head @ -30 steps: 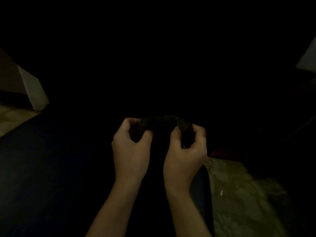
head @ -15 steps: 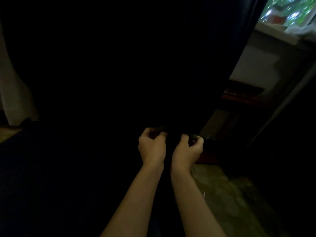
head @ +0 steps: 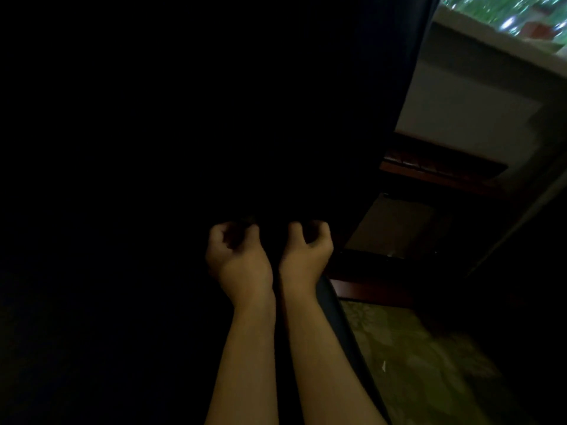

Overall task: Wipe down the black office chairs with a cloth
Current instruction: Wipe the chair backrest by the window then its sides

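The cloth (head: 245, 220) is barely visible, a dark bunch at the fingertips of the left hand (head: 237, 259), in front of the black chair (head: 337, 118) that fills most of the view. Right of the chair are a pale wall (head: 466, 108), a window (head: 506, 16), reddish wood (head: 429, 173) and patterned floor (head: 414, 363). Both forearms reach forward side by side. The left hand's grip curls on the cloth; the right hand (head: 308, 253) is curled too, but whether it holds anything cannot be told.

Dim room, patterned floor (head: 414, 357) (greenish), window (head: 506, 16)
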### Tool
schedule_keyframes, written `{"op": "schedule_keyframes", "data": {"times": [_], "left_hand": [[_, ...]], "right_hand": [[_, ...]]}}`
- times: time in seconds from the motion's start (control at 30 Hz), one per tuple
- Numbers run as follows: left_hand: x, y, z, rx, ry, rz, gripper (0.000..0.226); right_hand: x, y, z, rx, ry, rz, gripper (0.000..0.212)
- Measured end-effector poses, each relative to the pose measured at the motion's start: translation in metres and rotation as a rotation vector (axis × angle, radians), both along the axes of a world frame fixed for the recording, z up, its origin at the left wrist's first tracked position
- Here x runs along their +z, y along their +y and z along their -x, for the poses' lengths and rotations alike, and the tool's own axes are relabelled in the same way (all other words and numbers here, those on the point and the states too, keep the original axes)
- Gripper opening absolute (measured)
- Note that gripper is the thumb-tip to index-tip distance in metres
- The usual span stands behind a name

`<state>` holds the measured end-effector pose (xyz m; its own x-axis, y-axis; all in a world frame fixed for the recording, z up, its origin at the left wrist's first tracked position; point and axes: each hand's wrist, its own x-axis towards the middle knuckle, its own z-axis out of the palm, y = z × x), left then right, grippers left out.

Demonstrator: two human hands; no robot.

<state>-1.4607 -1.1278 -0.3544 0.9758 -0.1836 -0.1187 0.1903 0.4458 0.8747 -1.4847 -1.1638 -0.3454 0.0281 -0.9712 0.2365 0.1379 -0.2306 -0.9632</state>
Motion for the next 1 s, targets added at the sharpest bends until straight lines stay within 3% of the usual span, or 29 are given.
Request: {"op": "schedule_keyframes", "data": {"times": [0.1, 0.23, 0.43, 0.73, 1.0], "left_hand": [[-0.001, 0.002, -0.008, -0.015, -0.014, -0.018, 0.011], [0.008, 0.01, -0.017, -0.09, -0.065, -0.089, 0.021], [0.008, 0.017, -0.033, -0.179, -0.009, -0.163, 0.009], [0.011, 0.018, -0.039, -0.044, -0.022, -0.074, 0.009], [0.016, 0.039, -0.066, 0.222, 0.043, 0.064, 0.014]], "right_hand": [[0.0, -0.006, -0.013, -0.022, -0.014, -0.044, 0.015], [0.0, -0.006, -0.027, -0.074, -0.046, -0.125, 0.002], [-0.007, -0.01, -0.035, -0.057, -0.091, -0.064, 0.003], [-0.014, 0.001, -0.04, -0.046, -0.068, -0.055, 0.005], [-0.008, 0.029, -0.059, 0.228, 0.038, -0.075, 0.006]]}}
